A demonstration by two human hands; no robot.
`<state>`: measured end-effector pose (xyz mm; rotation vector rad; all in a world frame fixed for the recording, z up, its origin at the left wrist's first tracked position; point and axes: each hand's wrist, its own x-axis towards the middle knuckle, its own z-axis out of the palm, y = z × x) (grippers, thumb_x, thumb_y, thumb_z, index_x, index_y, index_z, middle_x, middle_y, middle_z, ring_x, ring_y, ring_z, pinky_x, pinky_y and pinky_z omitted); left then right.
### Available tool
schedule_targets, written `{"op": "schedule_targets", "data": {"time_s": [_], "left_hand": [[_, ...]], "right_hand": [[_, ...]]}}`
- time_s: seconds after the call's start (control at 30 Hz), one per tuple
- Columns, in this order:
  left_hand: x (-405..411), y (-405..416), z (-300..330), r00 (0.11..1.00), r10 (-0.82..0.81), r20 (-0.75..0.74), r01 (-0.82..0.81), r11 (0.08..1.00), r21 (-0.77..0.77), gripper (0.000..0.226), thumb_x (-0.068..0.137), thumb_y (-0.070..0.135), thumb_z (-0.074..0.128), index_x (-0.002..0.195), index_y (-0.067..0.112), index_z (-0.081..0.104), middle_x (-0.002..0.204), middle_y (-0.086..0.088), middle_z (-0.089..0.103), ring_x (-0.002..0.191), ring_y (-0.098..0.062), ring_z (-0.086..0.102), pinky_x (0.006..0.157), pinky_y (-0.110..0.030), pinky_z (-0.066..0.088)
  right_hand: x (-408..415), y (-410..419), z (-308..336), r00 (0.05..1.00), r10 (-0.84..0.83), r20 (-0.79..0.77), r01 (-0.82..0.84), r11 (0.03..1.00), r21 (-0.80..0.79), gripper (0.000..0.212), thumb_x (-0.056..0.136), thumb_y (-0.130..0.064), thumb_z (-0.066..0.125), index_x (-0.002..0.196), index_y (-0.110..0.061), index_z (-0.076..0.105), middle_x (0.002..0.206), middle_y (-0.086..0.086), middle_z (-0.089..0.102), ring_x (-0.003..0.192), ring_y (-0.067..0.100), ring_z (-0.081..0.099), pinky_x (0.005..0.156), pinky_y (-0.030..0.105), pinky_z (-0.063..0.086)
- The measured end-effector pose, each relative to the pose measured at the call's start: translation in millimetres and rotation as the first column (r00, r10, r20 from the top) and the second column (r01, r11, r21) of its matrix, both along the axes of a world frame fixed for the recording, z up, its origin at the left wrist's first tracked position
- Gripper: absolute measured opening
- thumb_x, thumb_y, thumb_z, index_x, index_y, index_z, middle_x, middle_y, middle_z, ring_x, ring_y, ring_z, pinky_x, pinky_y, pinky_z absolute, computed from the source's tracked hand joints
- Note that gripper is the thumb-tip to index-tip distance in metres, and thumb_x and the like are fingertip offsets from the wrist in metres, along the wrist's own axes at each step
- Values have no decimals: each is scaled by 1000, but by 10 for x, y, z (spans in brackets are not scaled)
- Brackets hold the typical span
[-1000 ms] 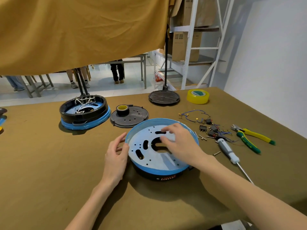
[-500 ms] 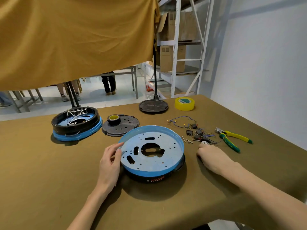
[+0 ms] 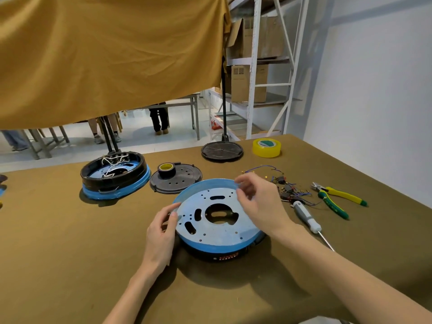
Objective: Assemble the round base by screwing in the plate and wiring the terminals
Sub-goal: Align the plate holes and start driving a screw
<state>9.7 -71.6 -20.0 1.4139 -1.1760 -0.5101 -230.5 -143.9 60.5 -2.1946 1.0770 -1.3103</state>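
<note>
2 hands point(image 3: 161, 232) on 1 base point(image 3: 217, 220)

1. The cloth-covered worktop point(image 3: 58, 265) is olive-brown, with a mustard-yellow curtain point(image 3: 105, 54) above.
2. The round metal plate point(image 3: 217, 226) is pale blue-grey dotted with dark holes, sitting on a black round base point(image 3: 224, 254) with red lettering.
3. The roll of tape point(image 3: 266, 148) is yellow.
4. The pliers point(image 3: 336, 199) have yellow and green handles.
5. The screwdriver point(image 3: 306, 217) handle is grey and white.

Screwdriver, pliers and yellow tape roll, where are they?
screwdriver point(image 3: 306, 216), head view, on its grey-white handle.
pliers point(image 3: 336, 198), head view, on the yellow-green handles.
yellow tape roll point(image 3: 266, 148), head view, on its outer side.
</note>
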Motion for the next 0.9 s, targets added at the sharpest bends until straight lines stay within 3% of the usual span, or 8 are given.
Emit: {"op": "schedule_targets", "data": {"time_s": [0.1, 0.13, 0.23, 0.33, 0.57, 0.8, 0.9], "left_hand": [[34, -16, 0, 995, -13, -102, 13, 1000, -3, 32, 110, 33, 45, 134, 25, 64, 134, 9, 65, 130, -9, 56, 104, -40, 53], [51, -19, 5, 990, -18, -138, 17, 1000, -4, 32, 111, 29, 43, 135, 26, 64, 132, 10, 67, 128, -11, 59, 103, -42, 54], [118, -40, 15, 971, -31, -239, 32, 999, 1, 33, 111, 26, 42, 135, 30, 64, 123, 12, 73, 115, -12, 69, 88, -34, 61], [177, -55, -18, 961, -47, -272, 46, 999, -9, 30, 108, 26, 50, 132, 32, 67, 122, 10, 75, 113, -14, 71, 85, -31, 62], [174, -24, -32, 956, -56, -290, 55, 998, -12, 32, 105, 22, 54, 134, 31, 65, 126, 13, 72, 122, -13, 66, 98, -35, 59], [131, 32, 23, 964, -19, -265, 26, 999, 22, 37, 103, 22, 60, 139, 27, 62, 129, 14, 70, 125, -8, 63, 106, -45, 54], [125, 19, 25, 959, 7, -282, 2, 1000, 30, 37, 103, 18, 60, 140, 24, 61, 129, 11, 70, 124, -10, 63, 105, -47, 54]], "right_hand": [[409, 7, 66, 982, 178, 63, -186, 970, 155, 10, 90, -6, 72, 96, -13, 72, 80, -4, 73, 72, 8, 71, 67, 21, 59], [536, -4, 56, 970, 237, 55, -243, 950, 197, 8, 89, -6, 73, 95, -12, 72, 79, -2, 74, 70, 9, 73, 67, 24, 61], [837, -90, -49, 928, 370, -38, -352, 906, 235, 7, 90, -8, 74, 95, -12, 73, 79, -2, 75, 70, 8, 74, 69, 27, 63], [983, -200, -187, 888, 444, -120, -408, 881, 240, 7, 91, -10, 74, 97, -14, 74, 82, -5, 75, 73, 5, 74, 73, 25, 62], [1071, -284, -280, 841, 469, -270, -444, 883, 150, 9, 91, -11, 75, 99, -16, 77, 87, -12, 71, 80, -2, 68, 75, 13, 55], [1098, -183, -251, 782, 436, -445, -488, 873, -5, 7, 95, -13, 71, 101, -13, 76, 95, 1, 75, 82, 11, 66, 77, 29, 58], [1113, -197, -219, 805, 422, -417, -446, 894, 43, 7, 94, -12, 72, 99, -15, 77, 91, -4, 74, 78, 6, 65, 75, 23, 57]]}}
